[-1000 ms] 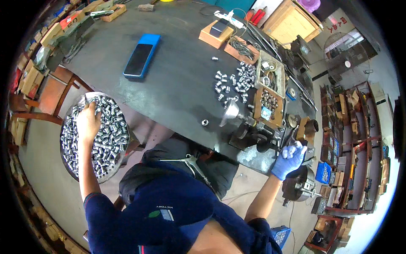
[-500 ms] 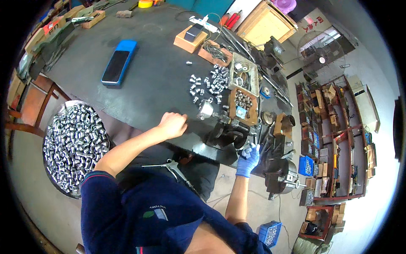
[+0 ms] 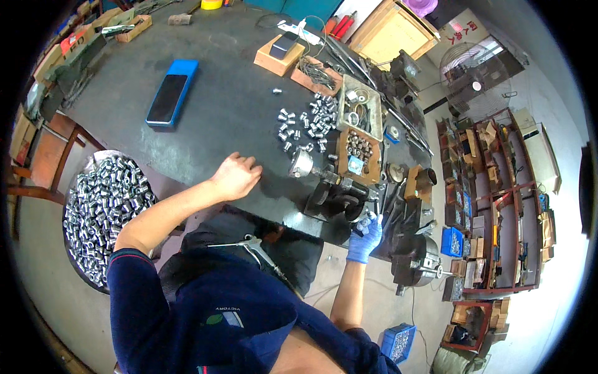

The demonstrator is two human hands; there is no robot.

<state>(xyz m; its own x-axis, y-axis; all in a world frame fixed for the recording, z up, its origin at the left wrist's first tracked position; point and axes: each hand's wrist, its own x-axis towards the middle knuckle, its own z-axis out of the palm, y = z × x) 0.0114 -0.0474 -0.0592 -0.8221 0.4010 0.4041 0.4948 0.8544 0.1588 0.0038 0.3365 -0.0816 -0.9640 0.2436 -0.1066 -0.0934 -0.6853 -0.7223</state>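
Observation:
My bare left hand (image 3: 238, 176) is over the near edge of the dark workbench, its fingers curled in. Whether anything small is inside them is hidden. My right hand (image 3: 364, 242), in a blue glove, is closed around a round grey metal part (image 3: 364, 223) beside a black bench-mounted machine (image 3: 336, 198). A round silver head (image 3: 301, 163) sits at that machine's left end. Just behind it, loose shiny metal sleeves (image 3: 321, 118) lie scattered on the bench. A big round pan (image 3: 73, 252) heaped with similar sleeves stands to the left of my left arm.
A wooden box (image 3: 342, 163) of small round parts and a grey tray (image 3: 378, 118) of rings border the machine. Farther back lies a blue-cased phone-like device (image 3: 171, 93). Another dark machine (image 3: 416, 258) stands right of my glove. An air blow gun (image 3: 255, 246) lies at my lap.
My left hand has moved left and slightly farther from me, still curled. My gloved right hand stays at the round metal part with hardly any shift.

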